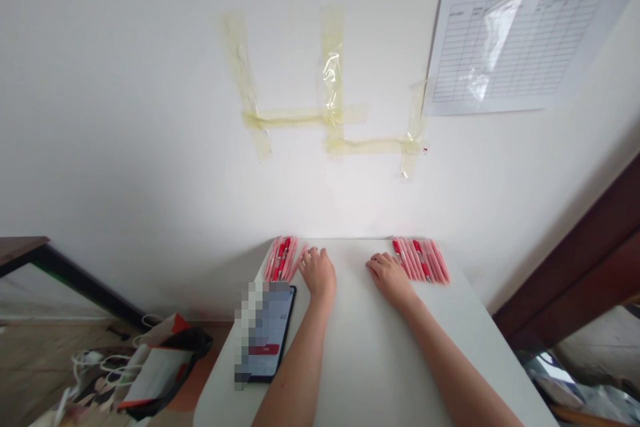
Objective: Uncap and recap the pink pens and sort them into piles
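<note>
My left hand point(319, 275) rests palm down at the back of the white table point(373, 353), its fingers slightly spread. Just left of its fingers lies a pink stick-like pen point(301, 260); whether they touch I cannot tell. Beyond that is a row of pink and red pens point(281, 260) lying side by side. My right hand point(391, 276) lies palm down, loosely bent, with no object visible in its fingers. Beside it on the right is a second row of pink and red pens point(423, 260).
A phone point(270, 340), partly pixelated, lies left of my left forearm. The white wall point(165, 113) behind the table carries yellowish tape strips point(295, 118) and a taped printed sheet point(515, 47). On the floor at left are a bag point(167, 367) and white cables point(107, 363).
</note>
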Demonstrator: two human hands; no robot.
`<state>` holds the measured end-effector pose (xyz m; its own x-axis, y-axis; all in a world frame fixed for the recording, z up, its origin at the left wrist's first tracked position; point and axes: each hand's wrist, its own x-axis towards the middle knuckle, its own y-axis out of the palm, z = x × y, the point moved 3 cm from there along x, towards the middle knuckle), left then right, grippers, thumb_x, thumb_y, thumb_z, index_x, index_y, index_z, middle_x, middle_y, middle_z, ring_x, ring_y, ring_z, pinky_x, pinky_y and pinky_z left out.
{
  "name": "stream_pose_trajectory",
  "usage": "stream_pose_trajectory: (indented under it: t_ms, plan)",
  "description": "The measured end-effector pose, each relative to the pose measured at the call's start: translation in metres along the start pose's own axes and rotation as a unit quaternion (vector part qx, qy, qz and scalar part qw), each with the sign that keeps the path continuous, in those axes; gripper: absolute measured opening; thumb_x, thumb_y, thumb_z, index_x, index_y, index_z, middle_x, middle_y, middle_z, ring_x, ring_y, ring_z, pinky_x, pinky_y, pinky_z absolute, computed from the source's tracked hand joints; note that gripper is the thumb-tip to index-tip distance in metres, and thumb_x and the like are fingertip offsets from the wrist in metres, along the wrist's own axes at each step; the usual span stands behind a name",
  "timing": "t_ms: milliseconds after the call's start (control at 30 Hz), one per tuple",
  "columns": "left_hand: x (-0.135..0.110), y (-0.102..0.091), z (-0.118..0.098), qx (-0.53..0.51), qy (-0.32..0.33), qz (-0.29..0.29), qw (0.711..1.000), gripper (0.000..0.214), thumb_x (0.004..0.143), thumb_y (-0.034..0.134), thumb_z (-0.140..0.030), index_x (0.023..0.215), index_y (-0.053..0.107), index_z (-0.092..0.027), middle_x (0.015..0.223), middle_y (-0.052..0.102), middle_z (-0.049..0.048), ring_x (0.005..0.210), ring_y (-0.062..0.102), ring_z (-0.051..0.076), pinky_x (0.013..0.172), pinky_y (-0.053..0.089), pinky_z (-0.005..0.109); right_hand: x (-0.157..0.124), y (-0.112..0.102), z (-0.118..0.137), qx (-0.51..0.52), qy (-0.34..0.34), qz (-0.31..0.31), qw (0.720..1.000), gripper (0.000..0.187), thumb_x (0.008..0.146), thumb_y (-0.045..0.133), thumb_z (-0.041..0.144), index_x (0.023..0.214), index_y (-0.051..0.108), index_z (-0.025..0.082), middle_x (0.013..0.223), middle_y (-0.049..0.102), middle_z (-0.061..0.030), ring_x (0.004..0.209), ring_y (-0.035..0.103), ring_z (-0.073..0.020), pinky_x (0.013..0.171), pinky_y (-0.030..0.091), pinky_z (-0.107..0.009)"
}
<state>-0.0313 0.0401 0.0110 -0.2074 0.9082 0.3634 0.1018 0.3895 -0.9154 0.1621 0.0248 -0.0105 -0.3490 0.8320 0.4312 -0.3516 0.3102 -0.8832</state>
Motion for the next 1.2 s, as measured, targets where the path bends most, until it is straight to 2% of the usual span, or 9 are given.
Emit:
stream_pose_trajectory:
  t_ms: [133,267,400,567,700,933,1067,1200]
  plan:
    - [0.002,0.004,0.009,0.042,-0.048,-0.028,0.998,0.039,0.091,0.037,-0.012,0.112,0.070,-0.019,0.139,0.053,0.0130,0.130,0.042,0.033,0.112,0.028,0.055,0.000,-0.001,-0.002,-0.014,0.008,0.001,1.000,0.028,0.098,0.041,0.023,0.103,0.069,0.024,0.103,0.066,-0.0084,0.099,0.056,-0.0220,0.085,0.044,-0.036]
    - [0.004,0.012,0.011,0.060,-0.067,-0.018,0.996,0.041,0.091,0.035,-0.012,0.112,0.070,-0.015,0.130,0.058,0.0169,0.127,0.046,0.033,0.114,0.024,0.057,0.000,-0.001,-0.002,-0.012,0.012,0.005,1.000,0.027,0.098,0.042,0.023,0.102,0.069,0.024,0.103,0.066,-0.0078,0.099,0.056,-0.0218,0.085,0.043,-0.036]
    - [0.005,0.011,0.011,0.050,-0.057,-0.017,0.997,0.040,0.091,0.035,-0.012,0.109,0.071,-0.018,0.123,0.061,0.0145,0.118,0.051,0.030,0.114,0.024,0.059,0.000,-0.001,-0.003,-0.011,0.018,0.003,1.000,0.027,0.098,0.043,0.023,0.102,0.069,0.023,0.103,0.065,-0.0074,0.099,0.056,-0.0216,0.086,0.043,-0.035]
    - [0.004,0.006,0.012,0.029,-0.066,-0.044,0.996,0.044,0.091,0.036,-0.013,0.124,0.063,-0.022,0.126,0.059,0.0140,0.123,0.045,0.032,0.112,0.023,0.061,-0.001,-0.001,-0.006,0.000,0.020,-0.002,1.000,0.025,0.098,0.044,0.024,0.099,0.069,0.024,0.101,0.065,-0.0070,0.098,0.056,-0.0212,0.087,0.044,-0.034]
    - [0.004,0.006,0.013,0.028,-0.090,-0.024,0.995,0.042,0.092,0.037,-0.015,0.124,0.063,-0.020,0.115,0.063,0.0151,0.121,0.046,0.034,0.110,0.023,0.065,-0.001,-0.001,-0.007,0.003,0.025,-0.003,1.000,0.026,0.098,0.044,0.024,0.099,0.069,0.023,0.100,0.065,-0.0070,0.098,0.056,-0.0213,0.087,0.044,-0.034]
    - [0.007,0.006,0.012,0.041,-0.089,-0.016,0.995,0.038,0.090,0.036,-0.010,0.105,0.070,-0.022,0.107,0.063,0.0115,0.112,0.051,0.029,0.108,0.023,0.065,-0.001,-0.001,-0.007,0.016,0.024,-0.007,1.000,0.026,0.097,0.044,0.024,0.099,0.070,0.024,0.099,0.065,-0.0072,0.097,0.057,-0.0211,0.087,0.045,-0.034]
    - [0.005,0.006,0.009,-0.002,-0.071,-0.007,0.997,0.033,0.092,0.041,-0.017,0.104,0.070,-0.027,0.105,0.063,0.0091,0.108,0.051,0.029,0.107,0.023,0.067,-0.002,-0.001,-0.009,0.024,0.023,-0.016,0.999,0.027,0.097,0.044,0.024,0.101,0.070,0.023,0.100,0.066,-0.0075,0.096,0.058,-0.0219,0.089,0.045,-0.037]
    - [-0.002,0.007,-0.003,-0.063,-0.024,0.002,0.998,0.027,0.093,0.047,-0.026,0.107,0.069,-0.032,0.107,0.063,0.0068,0.109,0.049,0.028,0.109,0.016,0.071,-0.003,-0.002,-0.013,0.058,0.024,-0.037,0.997,0.029,0.097,0.042,0.024,0.108,0.069,0.023,0.102,0.066,-0.0082,0.097,0.061,-0.0221,0.090,0.046,-0.039]
